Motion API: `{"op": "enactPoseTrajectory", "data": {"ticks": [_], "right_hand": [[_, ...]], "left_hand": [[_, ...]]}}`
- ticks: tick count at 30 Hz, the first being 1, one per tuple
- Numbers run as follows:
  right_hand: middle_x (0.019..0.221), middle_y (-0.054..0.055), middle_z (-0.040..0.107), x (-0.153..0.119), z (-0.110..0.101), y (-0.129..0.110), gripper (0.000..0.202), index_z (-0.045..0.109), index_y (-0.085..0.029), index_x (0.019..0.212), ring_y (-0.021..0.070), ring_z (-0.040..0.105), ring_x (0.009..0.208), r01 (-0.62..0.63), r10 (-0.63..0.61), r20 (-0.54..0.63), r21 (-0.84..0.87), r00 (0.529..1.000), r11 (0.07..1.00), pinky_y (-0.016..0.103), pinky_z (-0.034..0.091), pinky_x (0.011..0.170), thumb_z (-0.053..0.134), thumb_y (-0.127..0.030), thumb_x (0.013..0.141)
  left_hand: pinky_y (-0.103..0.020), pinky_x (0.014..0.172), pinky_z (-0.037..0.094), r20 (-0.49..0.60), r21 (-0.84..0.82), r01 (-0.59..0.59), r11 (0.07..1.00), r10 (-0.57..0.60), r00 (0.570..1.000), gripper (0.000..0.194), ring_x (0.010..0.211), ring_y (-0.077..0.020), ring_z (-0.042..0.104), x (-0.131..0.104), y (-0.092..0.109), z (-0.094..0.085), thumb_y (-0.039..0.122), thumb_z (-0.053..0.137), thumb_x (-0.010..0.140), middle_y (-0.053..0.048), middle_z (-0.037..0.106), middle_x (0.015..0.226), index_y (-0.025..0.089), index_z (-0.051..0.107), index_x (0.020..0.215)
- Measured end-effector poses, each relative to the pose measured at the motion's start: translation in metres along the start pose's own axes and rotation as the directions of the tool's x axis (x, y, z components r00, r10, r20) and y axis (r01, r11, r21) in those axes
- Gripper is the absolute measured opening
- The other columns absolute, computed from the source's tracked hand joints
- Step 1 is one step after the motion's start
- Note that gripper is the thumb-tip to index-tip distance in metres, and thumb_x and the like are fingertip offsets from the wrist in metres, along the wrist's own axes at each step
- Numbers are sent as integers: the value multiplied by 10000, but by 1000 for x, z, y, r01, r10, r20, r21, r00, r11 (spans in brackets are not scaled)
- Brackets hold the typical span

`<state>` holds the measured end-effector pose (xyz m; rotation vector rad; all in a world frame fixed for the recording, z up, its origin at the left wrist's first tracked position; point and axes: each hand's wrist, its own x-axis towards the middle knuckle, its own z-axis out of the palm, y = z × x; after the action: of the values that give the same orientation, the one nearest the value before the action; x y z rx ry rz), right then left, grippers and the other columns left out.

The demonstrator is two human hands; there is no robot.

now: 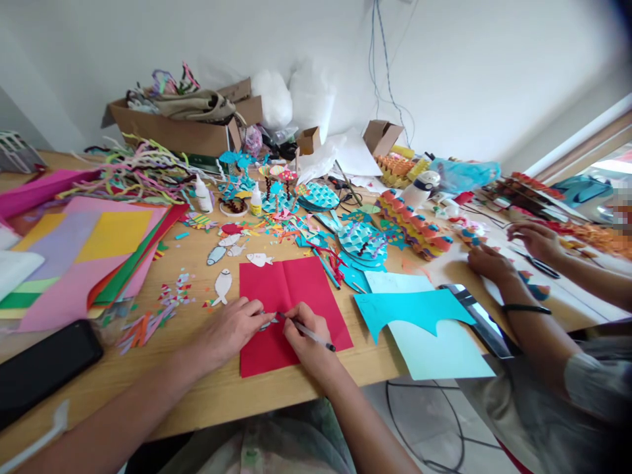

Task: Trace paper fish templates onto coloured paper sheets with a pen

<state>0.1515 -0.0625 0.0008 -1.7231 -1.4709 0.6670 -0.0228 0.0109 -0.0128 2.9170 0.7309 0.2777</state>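
Note:
A creased sheet of red paper (pixel 306 289) lies on the table in front of me. My right hand (pixel 311 336) is closed around a pen with a clear barrel and dark cap end (pixel 313 336), its tip low over the sheet. Fingers stretched out, my left hand (pixel 237 332) presses on the sheet's left side. Between the hands lies a small grey-blue paper fish (pixel 269 321), partly covered by my fingers. Several cut-out paper fish lie beyond the sheet, among them a white one (pixel 223 286) and another white one (pixel 259 259) at its top edge.
Coloured paper (pixel 113 237) and a black phone (pixel 47 368) lie left. Glue bottles (pixel 203 195), paper scraps and pipe cleaners (pixel 143 171) fill the back. Right are blue paper (pixel 409 309), another phone (pixel 486 322) and a co-worker's hands (pixel 494 266). A cardboard box (pixel 168 128) stands behind.

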Motion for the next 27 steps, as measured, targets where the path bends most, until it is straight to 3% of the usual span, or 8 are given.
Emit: {"op": "enactPoseTrajectory", "data": {"ticks": [27], "right_hand": [[525,-45,462,0,-3,3,85,517,-188,669,97,408,467,83,-86,80,42,993,996,191,286,464,443,-175,707]], "left_hand": [[-256,645,339,25,9,-7,1000,7,1000,234,770,-152,430,-1,-1,-2,182,436,906,0,507,855,281,562,1077]]}}
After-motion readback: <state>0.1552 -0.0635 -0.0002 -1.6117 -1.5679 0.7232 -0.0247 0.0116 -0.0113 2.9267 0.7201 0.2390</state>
